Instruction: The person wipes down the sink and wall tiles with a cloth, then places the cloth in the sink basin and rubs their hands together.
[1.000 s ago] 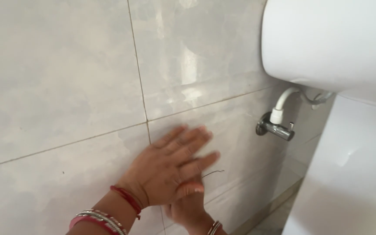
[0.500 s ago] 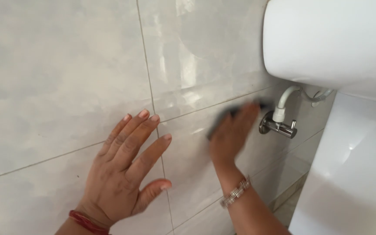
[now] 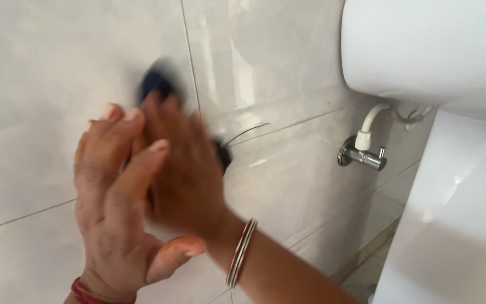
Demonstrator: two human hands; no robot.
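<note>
Blurred right hand (image 3: 184,169), dark soft cloth (image 3: 158,84) against glossy grey tile wall (image 3: 288,186)

A dark scrubbing pad (image 3: 158,84), blue-black and blurred, was pressed flat against the glossy grey tiled wall (image 3: 57,67), just left of a vertical grout line. Only its upper edge and a dark patch at its lower right showed past the fingers covering it. A thin dark thread (image 3: 248,132) trailed from it to the right along the tile.

Bright, soft daylight; glare streaks on the glossy wall tiles (image 3: 265,73); both hands (image 3: 142,180) smeared by motion blur.
</note>
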